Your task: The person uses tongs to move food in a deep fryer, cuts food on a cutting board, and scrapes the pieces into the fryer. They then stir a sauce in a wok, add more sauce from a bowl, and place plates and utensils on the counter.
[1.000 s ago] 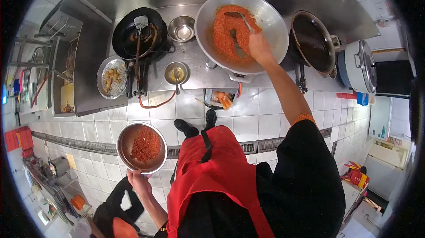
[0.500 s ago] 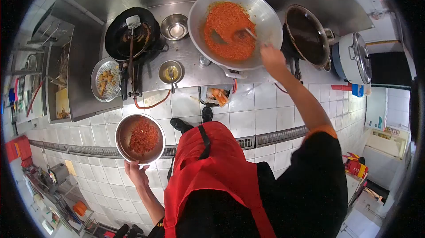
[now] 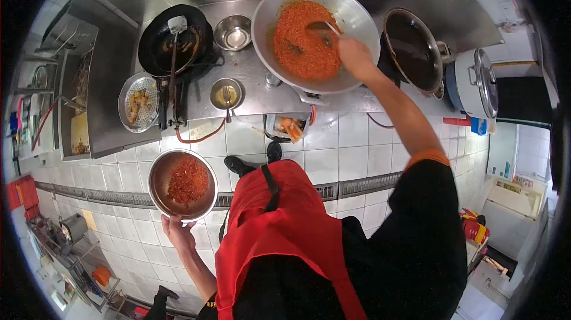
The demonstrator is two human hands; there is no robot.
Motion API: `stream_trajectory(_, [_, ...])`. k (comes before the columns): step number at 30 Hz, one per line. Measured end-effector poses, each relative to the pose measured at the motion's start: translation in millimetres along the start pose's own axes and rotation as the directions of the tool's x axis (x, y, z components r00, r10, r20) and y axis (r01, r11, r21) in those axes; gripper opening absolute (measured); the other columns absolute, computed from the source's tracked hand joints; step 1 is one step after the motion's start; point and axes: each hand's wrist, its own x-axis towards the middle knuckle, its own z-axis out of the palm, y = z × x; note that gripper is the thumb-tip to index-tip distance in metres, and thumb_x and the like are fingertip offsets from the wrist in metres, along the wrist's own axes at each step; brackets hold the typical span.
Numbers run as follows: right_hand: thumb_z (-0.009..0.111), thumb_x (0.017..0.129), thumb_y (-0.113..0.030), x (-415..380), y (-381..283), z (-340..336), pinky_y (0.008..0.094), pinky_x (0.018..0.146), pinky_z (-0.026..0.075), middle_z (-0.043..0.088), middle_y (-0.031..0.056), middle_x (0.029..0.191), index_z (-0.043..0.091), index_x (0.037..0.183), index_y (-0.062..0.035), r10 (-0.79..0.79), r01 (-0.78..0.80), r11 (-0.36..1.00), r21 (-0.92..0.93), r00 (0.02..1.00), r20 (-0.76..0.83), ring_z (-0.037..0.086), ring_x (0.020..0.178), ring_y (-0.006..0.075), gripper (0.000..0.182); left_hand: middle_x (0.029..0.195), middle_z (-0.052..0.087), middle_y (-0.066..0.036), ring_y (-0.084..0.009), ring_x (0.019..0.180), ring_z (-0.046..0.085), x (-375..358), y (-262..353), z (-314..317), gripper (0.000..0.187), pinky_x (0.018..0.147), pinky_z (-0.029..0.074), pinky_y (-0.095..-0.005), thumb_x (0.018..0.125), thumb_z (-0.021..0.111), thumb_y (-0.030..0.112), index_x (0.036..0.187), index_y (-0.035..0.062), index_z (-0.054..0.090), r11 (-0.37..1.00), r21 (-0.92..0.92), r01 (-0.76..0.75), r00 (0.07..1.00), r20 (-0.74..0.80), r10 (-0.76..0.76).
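Observation:
My right hand (image 3: 357, 59) is closed around the handle of a metal ladle (image 3: 320, 25), its head at the surface of the orange-red sauce (image 3: 306, 58). That sauce covers the bottom of a large silver wok (image 3: 364, 28) on the steel stove. Low at the left, my left hand (image 3: 178, 232) grips the near rim of a steel bowl (image 3: 159, 192). A heap of darker red paste (image 3: 189, 183) lies inside this bowl, which is held out over the floor beside the red apron (image 3: 270, 219).
Left on the stove are a black wok (image 3: 156, 40) with a spatula (image 3: 177, 24), a steel bowl (image 3: 233, 33), a perforated strainer (image 3: 138, 106) and a small oil ladle (image 3: 226, 94). A dark oil pan (image 3: 410, 49) and lidded pot (image 3: 476, 82) stand right. Another person's leg (image 3: 160, 305) shows behind.
My right hand has moved left and up with the ladle, whose head is now farther back in the sauce. The bowl in my left hand has shifted slightly left. A person's leg shows more at lower left.

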Motion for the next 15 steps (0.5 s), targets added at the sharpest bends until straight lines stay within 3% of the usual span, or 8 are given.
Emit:
stream_trajectory(4, [0.044, 0.082, -0.008, -13.5, -27.1, 3.3, 0.0433, 0.063, 0.052, 0.062, 0.0183, 0.081, 0.061, 0.082, -0.0009, 0.021, -0.020, 0.998, 0.067, 1.000, -0.019, 0.063, 0.075, 0.0341, 0.018, 0.091, 0.055, -0.005, -0.0160, 0.077, 0.058, 3.6, 0.4, -3.3, 0.027, 0.053, 0.053, -0.0328, 0.075, 0.047, 0.006, 0.101, 0.0111, 0.047, 1.000, 0.005, -0.027, 1.000, 0.012, 0.027])
stream_trajectory(7, [0.044, 0.079, -0.007, -47.3, 3.6, -22.5, 0.0449, 0.069, 0.050, 0.061, 0.0208, 0.082, 0.061, 0.083, 0.0013, -0.139, 0.117, 0.978, 0.170, 0.983, 0.121, 0.061, 0.077, 0.0381, 0.019, 0.092, 0.054, -0.005, -0.0167, 0.080, 0.057, 0.9, -3.1, -3.0, 0.025, 0.055, 0.053, -0.0335, 0.074, 0.047, 0.004, 0.098, 0.0118, 0.047, 0.999, -0.040, -0.013, 0.999, -0.039, 0.011])
stream_trajectory(8, [0.044, 0.079, -0.007, -53.5, 22.5, -29.9, 0.0454, 0.072, 0.049, 0.061, 0.0223, 0.083, 0.061, 0.084, 0.0022, -0.172, 0.147, 0.960, 0.239, 0.981, 0.088, 0.060, 0.078, 0.0396, 0.020, 0.092, 0.054, -0.005, -0.0167, 0.080, 0.057, 2.5, -7.1, -7.2, 0.025, 0.055, 0.053, -0.0335, 0.074, 0.047, 0.004, 0.098, 0.0118, 0.047, 0.999, -0.043, -0.010, 0.999, -0.040, 0.008])
stream_trajectory(10, [0.046, 0.078, -0.006, -52.7, 57.8, -29.9, 0.0449, 0.069, 0.050, 0.061, 0.0246, 0.084, 0.059, 0.096, 0.0009, -0.074, 0.077, 0.982, 0.174, 0.997, -0.019, 0.061, 0.077, 0.0366, 0.023, 0.094, 0.054, -0.005, -0.0177, 0.081, 0.057, 6.2, -20.8, -19.4, 0.023, 0.055, 0.052, -0.0332, 0.074, 0.047, 0.005, 0.095, 0.0127, 0.046, 0.995, -0.085, 0.042, 0.995, -0.090, -0.050])
stream_trajectory(12, [0.045, 0.076, -0.008, -51.1, 63.8, -62.1, 0.0424, 0.063, 0.052, 0.060, 0.0263, 0.085, 0.058, 0.090, 0.0063, 0.283, -0.324, 0.906, 0.274, 0.942, 0.180, 0.062, 0.069, 0.0371, 0.024, 0.096, 0.053, -0.005, -0.0193, 0.083, 0.056, 6.0, -30.1, -27.4, 0.024, 0.056, 0.052, -0.0336, 0.073, 0.047, 0.006, 0.096, 0.0133, 0.046, 0.995, -0.087, 0.055, 0.990, -0.124, -0.065])
stream_trajectory(14, [0.047, 0.076, -0.013, -29.5, 74.3, -67.4, 0.0414, 0.075, 0.049, 0.060, 0.0259, 0.087, 0.060, 0.083, 0.0060, 0.398, -0.433, 0.888, 0.152, 0.891, 0.217, 0.062, 0.077, 0.0363, 0.024, 0.096, 0.053, -0.005, -0.0207, 0.084, 0.055, 11.5, -41.4, -38.2, 0.026, 0.056, 0.052, -0.0344, 0.072, 0.047, 0.007, 0.097, 0.0130, 0.045, 0.994, -0.062, 0.089, 0.983, -0.158, -0.097])
stream_trajectory(15, [0.046, 0.076, -0.012, -15.8, 80.3, -59.5, 0.0405, 0.070, 0.051, 0.061, 0.0252, 0.086, 0.060, 0.084, 0.0090, 0.335, -0.349, 0.929, 0.121, 0.934, 0.125, 0.063, 0.068, 0.0363, 0.026, 0.096, 0.052, -0.005, -0.0211, 0.085, 0.054, 15.4, -50.9, -49.3, 0.027, 0.058, 0.051, -0.0356, 0.071, 0.048, 0.008, 0.097, 0.0125, 0.045, 0.995, -0.049, 0.090, 0.983, -0.158, -0.097])
